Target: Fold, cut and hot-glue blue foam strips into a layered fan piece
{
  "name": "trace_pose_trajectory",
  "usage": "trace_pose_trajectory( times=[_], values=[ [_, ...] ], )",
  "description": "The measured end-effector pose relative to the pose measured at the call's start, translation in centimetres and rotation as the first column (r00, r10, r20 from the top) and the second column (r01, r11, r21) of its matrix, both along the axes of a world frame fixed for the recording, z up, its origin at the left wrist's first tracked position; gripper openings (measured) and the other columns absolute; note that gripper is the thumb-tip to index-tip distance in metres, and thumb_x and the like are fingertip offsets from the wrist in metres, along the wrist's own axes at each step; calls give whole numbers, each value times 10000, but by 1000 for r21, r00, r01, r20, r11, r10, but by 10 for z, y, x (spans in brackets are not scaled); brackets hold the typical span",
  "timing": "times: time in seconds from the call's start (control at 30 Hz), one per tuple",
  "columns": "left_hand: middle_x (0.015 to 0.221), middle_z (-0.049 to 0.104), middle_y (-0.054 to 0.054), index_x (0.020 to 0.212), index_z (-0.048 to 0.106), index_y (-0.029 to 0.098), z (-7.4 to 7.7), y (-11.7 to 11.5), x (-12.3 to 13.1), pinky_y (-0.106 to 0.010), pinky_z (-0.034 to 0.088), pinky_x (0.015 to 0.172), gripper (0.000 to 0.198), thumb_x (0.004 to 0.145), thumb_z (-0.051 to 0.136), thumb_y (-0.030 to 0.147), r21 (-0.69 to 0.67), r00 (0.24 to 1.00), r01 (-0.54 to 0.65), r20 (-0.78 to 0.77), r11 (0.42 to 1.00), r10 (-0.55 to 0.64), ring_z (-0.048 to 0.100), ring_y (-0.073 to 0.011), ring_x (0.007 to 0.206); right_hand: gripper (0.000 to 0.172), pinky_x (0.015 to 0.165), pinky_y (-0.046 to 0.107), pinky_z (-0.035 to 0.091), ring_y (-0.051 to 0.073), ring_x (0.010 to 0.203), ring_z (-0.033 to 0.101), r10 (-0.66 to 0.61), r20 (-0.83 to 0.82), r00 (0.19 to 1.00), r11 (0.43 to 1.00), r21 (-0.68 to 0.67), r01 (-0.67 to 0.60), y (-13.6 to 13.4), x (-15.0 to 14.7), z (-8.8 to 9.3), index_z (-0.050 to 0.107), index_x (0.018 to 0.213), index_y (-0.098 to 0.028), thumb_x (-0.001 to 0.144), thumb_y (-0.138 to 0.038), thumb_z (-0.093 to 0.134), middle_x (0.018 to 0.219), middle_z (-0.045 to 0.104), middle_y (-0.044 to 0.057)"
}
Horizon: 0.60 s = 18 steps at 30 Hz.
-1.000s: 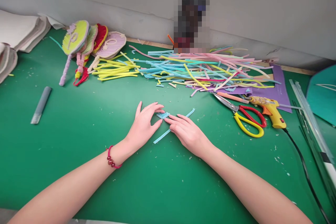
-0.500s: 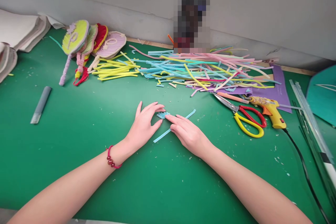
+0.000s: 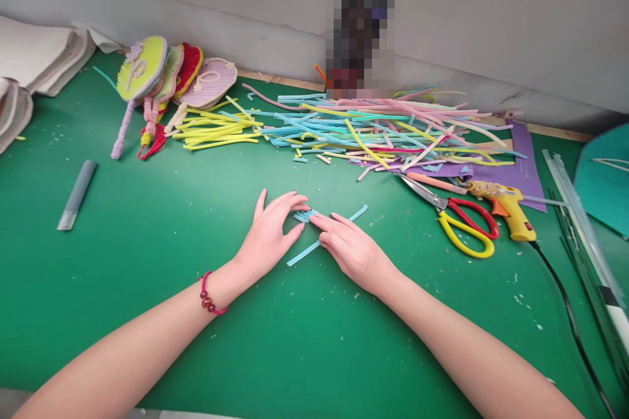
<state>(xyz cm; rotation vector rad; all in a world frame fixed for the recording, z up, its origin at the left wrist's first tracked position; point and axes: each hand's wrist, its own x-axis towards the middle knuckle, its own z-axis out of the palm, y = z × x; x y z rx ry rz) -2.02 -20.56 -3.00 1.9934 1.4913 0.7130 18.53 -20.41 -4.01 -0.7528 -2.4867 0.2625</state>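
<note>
While the left hand point(image 3: 269, 226) curves thumb and fingers around a small blue fringed piece point(image 3: 305, 216), right hand's point(image 3: 354, 245) index fingertip touches its right edge. Piece sits between the hands, low over the green table point(image 3: 236, 353); can't tell if left fingers actually pinch it. Right fingers extended, close together; loose blue strip point(image 3: 303, 254) runs diagonally beneath them, grip on it unclear. Scissors point(image 3: 464, 226) lie to the right, blades partly overlapped, yellow glue gun point(image 3: 506, 206) just beside. Multicolored strip pile point(image 3: 373, 127) beyond.
</note>
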Motion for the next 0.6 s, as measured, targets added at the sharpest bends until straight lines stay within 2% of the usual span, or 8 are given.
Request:
trace_pose_trajectory(
  times=[0.43,0.5,0.6],
  values=[
    [1158,678,-37,1231,465,236,-1,0,0,-554,98,1173,351,882,502,227,8,1000,-6,-11,1000,6,462,-203,1301,184,1016,446,462,212,1212,559,-22,21,1000,999,44,21,0,-1,5,576,953,-163,935,-71,417,1245,633,127],
    [1192,659,-36,1217,472,239,1,-1,-1,-555,99,1173,330,889,498,227,17,1000,-8,-14,1000,8,447,-206,1313,166,978,416,480,198,1116,618,-49,-11,999,997,65,50,0,0,8,573,940,-167,931,-77,434,1167,675,116],
    [1212,641,-31,1188,496,237,6,-5,-6,-527,126,1180,269,922,460,245,65,999,-33,-8,997,33,476,-201,1285,118,778,328,517,165,824,660,-136,-68,988,985,95,142,-2,1,13,576,914,-166,916,-92,484,901,717,80]
  ],
)
